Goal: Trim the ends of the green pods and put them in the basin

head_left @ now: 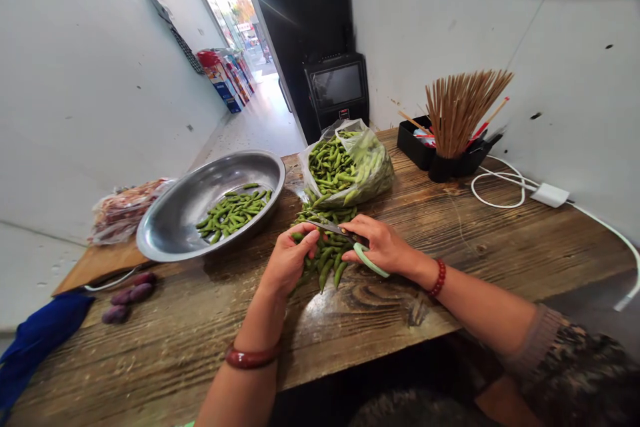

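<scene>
My right hand (383,245) is closed round a pair of scissors (370,260) with pale green handles. Their blades point left and reach the fingertips of my left hand (291,255). Between the left fingers and thumb I pinch a green soybean pod (298,237), partly hidden by the hand. Loose edamame pods (327,263) lie on the wood under and between both hands. Just behind them, a clear plastic bag (377,170) stands open, full of more pods. To the left, a wide steel basin (170,217) holds a small heap of pods (233,215).
Chopsticks (463,113) stand in a black holder (444,168) at the back right, beside a white cable with an adapter (550,195). Several purple, potato-like tubers (141,291) and a blue cloth (47,333) lie left on the wooden table (200,347). A bagged reddish food (127,210) sits behind.
</scene>
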The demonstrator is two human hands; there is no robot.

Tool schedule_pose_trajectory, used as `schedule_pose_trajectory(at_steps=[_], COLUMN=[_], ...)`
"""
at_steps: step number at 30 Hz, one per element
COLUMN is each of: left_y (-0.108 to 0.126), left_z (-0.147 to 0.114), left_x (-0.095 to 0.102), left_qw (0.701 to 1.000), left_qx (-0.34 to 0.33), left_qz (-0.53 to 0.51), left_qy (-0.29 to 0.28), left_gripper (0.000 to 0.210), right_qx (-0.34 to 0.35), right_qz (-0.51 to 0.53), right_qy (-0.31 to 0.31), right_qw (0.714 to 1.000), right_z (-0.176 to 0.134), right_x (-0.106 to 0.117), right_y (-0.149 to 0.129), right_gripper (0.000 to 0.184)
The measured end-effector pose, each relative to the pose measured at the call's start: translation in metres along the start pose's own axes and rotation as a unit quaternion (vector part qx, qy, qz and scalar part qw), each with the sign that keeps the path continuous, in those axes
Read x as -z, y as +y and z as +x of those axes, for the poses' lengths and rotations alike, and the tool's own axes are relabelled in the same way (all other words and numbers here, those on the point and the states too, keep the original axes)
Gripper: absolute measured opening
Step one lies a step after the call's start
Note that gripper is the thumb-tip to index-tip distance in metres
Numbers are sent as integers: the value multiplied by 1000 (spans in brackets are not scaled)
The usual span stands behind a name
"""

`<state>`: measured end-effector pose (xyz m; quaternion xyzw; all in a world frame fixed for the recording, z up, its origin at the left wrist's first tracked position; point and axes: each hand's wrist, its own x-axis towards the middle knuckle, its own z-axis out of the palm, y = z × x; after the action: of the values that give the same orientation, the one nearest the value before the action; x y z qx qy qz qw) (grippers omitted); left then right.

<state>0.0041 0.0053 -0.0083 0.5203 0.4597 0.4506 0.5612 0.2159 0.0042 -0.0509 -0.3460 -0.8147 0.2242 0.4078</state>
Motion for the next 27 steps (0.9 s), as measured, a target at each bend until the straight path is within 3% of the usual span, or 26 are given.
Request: schedule_pose_trajectory(at_steps=[14, 27], left_y=[-6, -1], left_z=[0, -1], left_x=[-2, 3], left_qw=[995, 989], left_qx=[-25, -29], left_qz=[95, 147], left_qy=[-8, -8], left_gripper=[20, 20], right_qx=[1, -5], right_qz=[-14, -19], right_qy=[-18, -49], right_qw=[1000, 999], right_z=[1, 3], right_x=[2, 9], right_y=[-2, -7], right_gripper=[60, 45])
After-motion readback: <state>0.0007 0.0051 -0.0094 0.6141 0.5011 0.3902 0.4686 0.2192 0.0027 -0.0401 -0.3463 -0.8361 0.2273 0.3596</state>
